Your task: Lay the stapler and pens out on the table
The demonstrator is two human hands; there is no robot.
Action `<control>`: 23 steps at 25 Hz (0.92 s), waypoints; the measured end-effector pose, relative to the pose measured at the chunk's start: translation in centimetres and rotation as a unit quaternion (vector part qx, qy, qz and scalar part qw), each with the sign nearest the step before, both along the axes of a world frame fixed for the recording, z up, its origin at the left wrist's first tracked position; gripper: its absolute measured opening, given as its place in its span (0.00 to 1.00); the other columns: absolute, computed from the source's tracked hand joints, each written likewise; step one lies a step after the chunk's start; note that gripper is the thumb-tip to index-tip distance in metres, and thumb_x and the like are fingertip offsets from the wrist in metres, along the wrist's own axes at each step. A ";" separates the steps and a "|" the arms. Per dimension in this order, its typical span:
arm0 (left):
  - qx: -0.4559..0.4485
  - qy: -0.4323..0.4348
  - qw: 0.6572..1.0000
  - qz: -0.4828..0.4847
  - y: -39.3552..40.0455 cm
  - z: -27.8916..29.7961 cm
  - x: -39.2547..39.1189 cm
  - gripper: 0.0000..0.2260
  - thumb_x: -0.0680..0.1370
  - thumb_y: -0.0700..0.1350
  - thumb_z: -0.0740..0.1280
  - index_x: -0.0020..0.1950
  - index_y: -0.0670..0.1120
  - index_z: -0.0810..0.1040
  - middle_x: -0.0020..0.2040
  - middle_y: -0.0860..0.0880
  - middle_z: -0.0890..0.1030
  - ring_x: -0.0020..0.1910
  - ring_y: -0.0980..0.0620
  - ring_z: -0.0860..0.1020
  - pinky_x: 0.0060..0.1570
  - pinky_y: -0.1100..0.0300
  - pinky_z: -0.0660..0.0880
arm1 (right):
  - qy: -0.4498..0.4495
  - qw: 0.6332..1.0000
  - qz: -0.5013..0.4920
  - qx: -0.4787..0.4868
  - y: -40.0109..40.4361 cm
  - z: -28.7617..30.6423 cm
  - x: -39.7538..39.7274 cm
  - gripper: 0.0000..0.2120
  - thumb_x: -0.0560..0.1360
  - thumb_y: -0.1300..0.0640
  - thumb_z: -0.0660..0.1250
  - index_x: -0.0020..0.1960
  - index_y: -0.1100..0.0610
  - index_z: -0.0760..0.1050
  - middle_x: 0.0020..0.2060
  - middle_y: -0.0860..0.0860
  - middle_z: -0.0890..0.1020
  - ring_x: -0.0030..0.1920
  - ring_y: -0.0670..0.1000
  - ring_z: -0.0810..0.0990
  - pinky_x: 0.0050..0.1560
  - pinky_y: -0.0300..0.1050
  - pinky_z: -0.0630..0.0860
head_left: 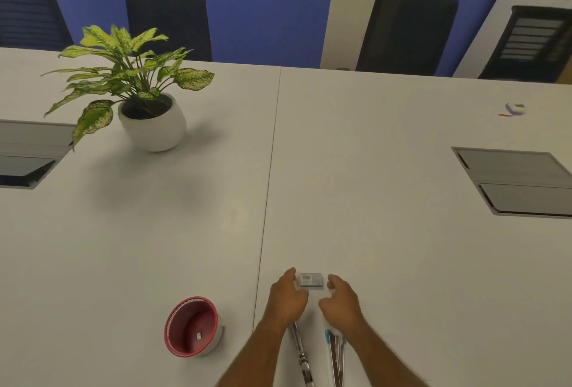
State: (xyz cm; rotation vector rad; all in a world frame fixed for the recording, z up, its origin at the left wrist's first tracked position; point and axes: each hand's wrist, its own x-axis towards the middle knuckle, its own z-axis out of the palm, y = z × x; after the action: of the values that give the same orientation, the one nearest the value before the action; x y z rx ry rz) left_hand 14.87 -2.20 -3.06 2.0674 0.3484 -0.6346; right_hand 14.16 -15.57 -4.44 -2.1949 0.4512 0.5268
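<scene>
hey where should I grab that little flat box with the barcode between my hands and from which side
Take the small box by its two short ends, coming in from the left and right. It lies flat on the table with its long side across you, and your left hand and right hand already flank those ends. It looks too low for a grip from the front edge, so a thumb-and-finger pinch probably suits best.

Layout on the table (371,170): a small box (311,280) lies near the near edge, between the left hand (286,298) and the right hand (342,301). Pens (335,355) lie behind the hands, at the near edge. A round container (192,327) stands left of the hands. A potted plant (148,108) stands toward the far left corner; hatches (520,182) are set at the left and right edges.
</scene>
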 end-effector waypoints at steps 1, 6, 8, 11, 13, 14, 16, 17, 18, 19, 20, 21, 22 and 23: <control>-0.002 -0.004 1.000 -0.002 -0.2 -0.2 0.2 0.21 0.78 0.39 0.63 0.71 0.43 0.68 0.67 0.47 0.75 0.66 0.49 0.74 0.65 0.59 0.72 | 0.000 1.000 -0.003 0.012 0.1 -0.1 0.1 0.28 0.71 0.68 0.64 0.71 0.61 0.67 0.64 0.56 0.75 0.65 0.55 0.73 0.65 0.44 0.69; -0.013 -0.024 1.000 0.014 -1.2 0.1 0.0 0.06 0.74 0.40 0.65 0.49 0.49 0.76 0.54 0.50 0.83 0.51 0.54 0.80 0.51 0.60 0.78 | -0.026 0.998 -0.034 0.045 0.2 -0.4 0.1 0.26 0.70 0.70 0.65 0.67 0.57 0.73 0.57 0.51 0.80 0.59 0.51 0.77 0.57 0.38 0.71; -0.015 -0.038 0.998 0.040 -1.6 0.5 -0.3 0.09 0.74 0.39 0.67 0.45 0.54 0.74 0.52 0.51 0.81 0.48 0.55 0.79 0.44 0.66 0.77 | -0.044 0.997 -0.041 0.046 0.1 -0.3 0.0 0.22 0.71 0.70 0.66 0.63 0.57 0.76 0.51 0.49 0.80 0.56 0.50 0.79 0.54 0.37 0.71; -0.027 -0.064 0.992 0.103 -1.7 1.0 -1.0 0.19 0.73 0.40 0.71 0.63 0.47 0.77 0.59 0.49 0.81 0.53 0.54 0.81 0.42 0.76 0.71 | -0.067 0.990 -0.104 0.063 -0.1 0.6 -0.3 0.17 0.71 0.67 0.70 0.59 0.57 0.79 0.49 0.50 0.83 0.51 0.49 0.80 0.52 0.39 0.73; -0.036 -0.081 0.987 0.131 -1.8 1.5 -1.5 0.23 0.72 0.40 0.73 0.67 0.44 0.76 0.61 0.48 0.82 0.55 0.53 0.82 0.44 0.75 0.73 | -0.094 0.979 -0.163 0.081 -0.2 1.2 -0.6 0.13 0.70 0.65 0.73 0.54 0.57 0.82 0.45 0.50 0.84 0.48 0.51 0.83 0.51 0.43 0.77; -0.041 -0.091 0.985 0.143 -1.7 1.8 -1.6 0.22 0.72 0.40 0.74 0.66 0.45 0.77 0.60 0.49 0.82 0.54 0.54 0.82 0.43 0.75 0.74 | -0.104 0.970 -0.194 0.104 -0.4 1.5 -0.9 0.12 0.69 0.65 0.74 0.52 0.57 0.82 0.44 0.50 0.85 0.47 0.52 0.84 0.50 0.46 0.80; -0.051 -0.112 0.980 0.159 -1.5 2.6 -2.1 0.19 0.72 0.40 0.74 0.62 0.45 0.80 0.57 0.50 0.84 0.50 0.55 0.83 0.41 0.75 0.77 | -0.097 0.947 -0.248 0.181 -0.7 2.2 -1.4 0.12 0.68 0.67 0.75 0.50 0.58 0.82 0.44 0.55 0.85 0.45 0.56 0.85 0.46 0.49 0.84; -0.060 -0.121 0.977 0.167 -1.4 3.1 -2.4 0.18 0.71 0.40 0.74 0.60 0.45 0.81 0.55 0.51 0.85 0.48 0.57 0.84 0.41 0.73 0.78 | -0.089 0.937 -0.262 0.214 -0.9 2.6 -1.7 0.12 0.68 0.68 0.75 0.50 0.59 0.82 0.44 0.58 0.85 0.45 0.57 0.85 0.45 0.49 0.84; -0.069 -0.128 0.974 0.175 -1.1 3.6 -2.9 0.16 0.71 0.40 0.75 0.58 0.46 0.82 0.53 0.51 0.85 0.46 0.58 0.84 0.42 0.72 0.79 | -0.084 0.929 -0.268 0.243 -1.2 3.1 -2.0 0.12 0.68 0.69 0.75 0.50 0.60 0.82 0.45 0.60 0.84 0.45 0.59 0.85 0.44 0.48 0.84; -0.080 -0.131 0.971 0.184 -0.9 4.0 -3.4 0.15 0.70 0.40 0.76 0.56 0.47 0.83 0.51 0.53 0.86 0.44 0.59 0.84 0.41 0.72 0.79 | -0.080 0.922 -0.267 0.268 -1.5 3.8 -2.5 0.12 0.68 0.70 0.75 0.50 0.62 0.82 0.45 0.62 0.84 0.45 0.60 0.85 0.43 0.48 0.83; -0.091 -0.132 0.968 0.195 -0.7 4.5 -4.0 0.14 0.70 0.41 0.77 0.54 0.48 0.83 0.48 0.54 0.86 0.43 0.60 0.84 0.41 0.71 0.78 | -0.079 0.916 -0.264 0.291 -1.7 4.6 -3.0 0.12 0.68 0.71 0.74 0.49 0.63 0.82 0.45 0.63 0.84 0.44 0.60 0.84 0.43 0.48 0.83; -0.105 -0.128 0.964 0.207 -0.5 4.9 -4.7 0.13 0.69 0.42 0.78 0.52 0.49 0.84 0.47 0.55 0.86 0.43 0.60 0.84 0.41 0.71 0.78 | -0.079 0.912 -0.259 0.307 -1.9 5.3 -3.5 0.12 0.67 0.72 0.74 0.49 0.64 0.82 0.45 0.63 0.84 0.43 0.60 0.83 0.43 0.48 0.82; -0.123 -0.121 0.960 0.219 -0.3 5.2 -5.3 0.12 0.68 0.42 0.78 0.50 0.50 0.84 0.45 0.55 0.86 0.43 0.59 0.84 0.41 0.70 0.78 | -0.079 0.910 -0.253 0.318 -2.0 6.0 -4.0 0.12 0.67 0.72 0.74 0.49 0.64 0.81 0.45 0.64 0.83 0.43 0.60 0.83 0.42 0.48 0.82; -0.142 -0.115 0.956 0.230 -0.2 5.5 -6.0 0.12 0.67 0.42 0.79 0.48 0.50 0.84 0.45 0.55 0.86 0.43 0.57 0.84 0.41 0.68 0.79 | -0.080 0.909 -0.247 0.325 -2.0 6.5 -4.6 0.12 0.67 0.73 0.74 0.49 0.64 0.81 0.45 0.64 0.83 0.42 0.59 0.83 0.43 0.48 0.82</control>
State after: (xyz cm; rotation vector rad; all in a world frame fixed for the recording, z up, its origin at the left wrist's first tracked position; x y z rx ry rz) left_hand 8.88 -2.37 2.41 1.6806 0.5461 -0.1480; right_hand 9.55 -17.62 2.04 -1.3962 0.6122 0.1733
